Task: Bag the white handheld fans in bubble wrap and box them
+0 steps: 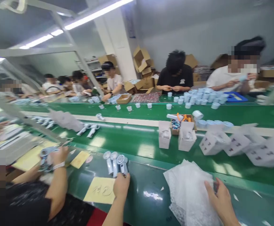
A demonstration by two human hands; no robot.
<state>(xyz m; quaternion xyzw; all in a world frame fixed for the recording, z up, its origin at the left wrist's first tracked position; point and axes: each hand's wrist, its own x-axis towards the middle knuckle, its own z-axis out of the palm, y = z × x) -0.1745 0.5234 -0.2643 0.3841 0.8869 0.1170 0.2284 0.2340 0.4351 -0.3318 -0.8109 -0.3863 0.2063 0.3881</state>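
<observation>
My left hand [121, 187] is closed on the handle of a light-blue handheld fan [122, 160], whose round head points away from me. Two more fans [111, 163] lie side by side just left of it on the green bench. Below them is a yellow paper sheet [99, 190] with handwriting on it. My right hand [219, 197] is at the right edge of a stack of clear bubble-wrap bags [189, 191], thumb and fingers apart. Whether its thumb touches the bags I cannot tell.
Beyond the bench runs a green conveyor [127, 135] with open white boxes [164, 135] and a small carton [176, 125]. Blue cups [199, 95] crowd the far side, where several people sit. Close on my left, a co-worker's hands [59, 156] handle fans.
</observation>
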